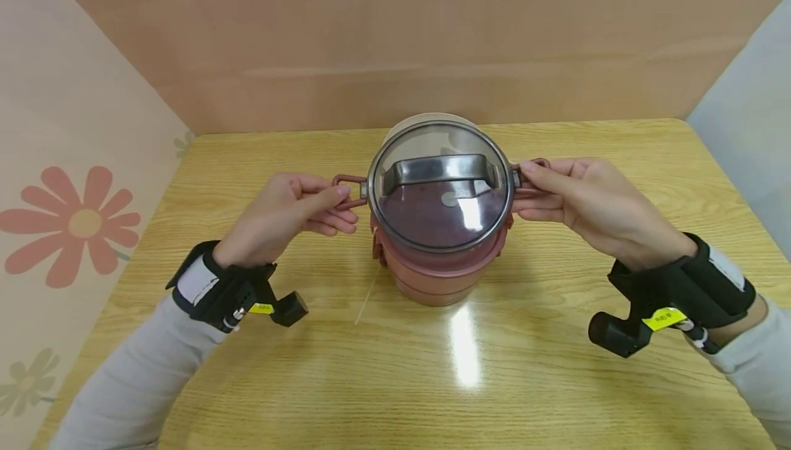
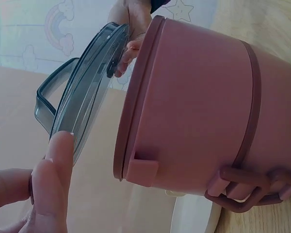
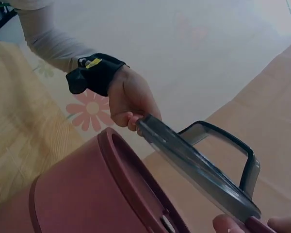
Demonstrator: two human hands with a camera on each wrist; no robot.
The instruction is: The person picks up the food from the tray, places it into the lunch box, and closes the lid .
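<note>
One pink round stacked plastic food container (image 1: 440,268), one smoke-grey transparent round lid (image 1: 440,192) with a single flat bar handle (image 1: 440,168), and two hands are in view on one pale wooden tabletop (image 1: 259,381).

The person's left hand (image 1: 287,216) sits at the lid's left edge, its fingers (image 1: 336,196) pinching the lid rim beside a reddish-brown wire clasp loop (image 1: 347,181) that sticks out there. The container stands at the middle of the tabletop, nearer the far edge than the near one, with bare wood on both sides and a wide bare stretch in front. In the two wrist views the lid is tilted and raised off the container's rim, a gap showing between them. Two stacked pink tiers can be counted below the rim band; what lies inside cannot be told through the tinted lid. A second clasp loop (image 1: 539,163) shows at the right edge, where the right hand (image 1: 593,206) pinches the lid rim with thumb and fingers (image 1: 531,170).
</note>
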